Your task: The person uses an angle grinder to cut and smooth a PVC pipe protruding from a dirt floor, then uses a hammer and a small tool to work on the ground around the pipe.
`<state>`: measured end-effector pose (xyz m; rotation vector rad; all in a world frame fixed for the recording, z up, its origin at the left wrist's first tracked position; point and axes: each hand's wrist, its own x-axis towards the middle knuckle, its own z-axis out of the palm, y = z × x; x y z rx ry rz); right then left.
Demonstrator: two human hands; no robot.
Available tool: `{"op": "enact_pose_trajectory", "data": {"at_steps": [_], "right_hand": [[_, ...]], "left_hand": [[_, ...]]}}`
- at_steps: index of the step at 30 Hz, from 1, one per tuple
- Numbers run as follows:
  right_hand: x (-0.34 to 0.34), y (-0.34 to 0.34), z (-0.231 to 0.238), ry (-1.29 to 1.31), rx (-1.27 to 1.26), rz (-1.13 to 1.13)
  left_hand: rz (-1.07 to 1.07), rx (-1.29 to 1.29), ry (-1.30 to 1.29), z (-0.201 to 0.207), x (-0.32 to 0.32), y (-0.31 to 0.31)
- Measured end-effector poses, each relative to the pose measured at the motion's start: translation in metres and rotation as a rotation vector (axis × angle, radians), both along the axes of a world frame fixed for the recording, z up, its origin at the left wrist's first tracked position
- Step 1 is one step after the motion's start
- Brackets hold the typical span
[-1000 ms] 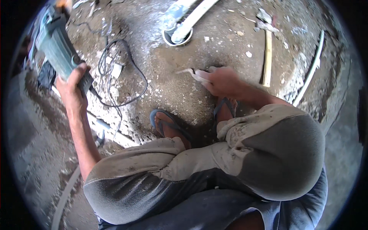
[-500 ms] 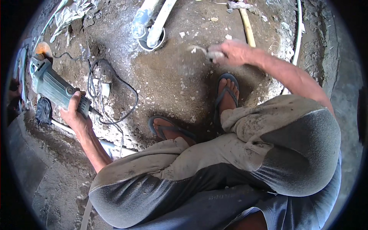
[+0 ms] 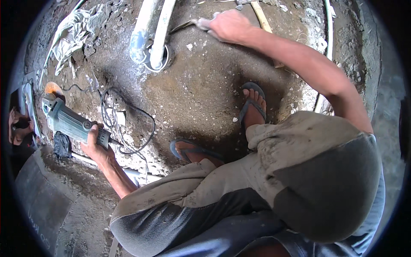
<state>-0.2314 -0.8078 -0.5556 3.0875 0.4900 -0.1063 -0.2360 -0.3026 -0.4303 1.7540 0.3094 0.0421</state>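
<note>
My left hand (image 3: pixel 99 147) is closed round the rear body of a green-grey angle grinder (image 3: pixel 75 123). An orange disc (image 3: pixel 53 88) sits at the grinder's far end, and a black cord (image 3: pixel 147 141) loops from its rear. Out in front, my right hand (image 3: pixel 229 26) grips the handle of a trowel (image 3: pixel 185 25), whose thin dark blade points left toward two white pipes (image 3: pixel 160 36). The blade is seen nearly edge-on, close to the soil. The lower ends of the pipes stand in a round white pipe opening (image 3: pixel 167 60) in the ground.
A hammer with a wooden handle (image 3: pixel 262 18) lies beyond my right forearm, which partly covers it. Crumpled white cloth (image 3: pixel 76 32) lies at the far left. A black plastic bag (image 3: pixel 62 144) is beside the grinder. A long pale pipe (image 3: pixel 329 34) runs along the right. Another person (image 3: pixel 20 126) shows at the left edge.
My right hand has moved forward and left with the trowel, toward the pipes. My left hand still holds the grinder, which appears slightly lower and farther right.
</note>
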Motion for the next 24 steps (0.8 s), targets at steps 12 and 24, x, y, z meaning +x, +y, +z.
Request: {"op": "enact_pose_trajectory", "data": {"at_steps": [12,24], "right_hand": [[-0.025,0.005,0.016,0.255,-0.099,0.074],[-0.066,0.069,0.004,0.199,0.162,0.029]], "left_hand": [[0.003,0.001,0.012,-0.006,-0.009,0.000],[0.011,-0.022,-0.002,-0.004,-0.010,-0.002]]}}
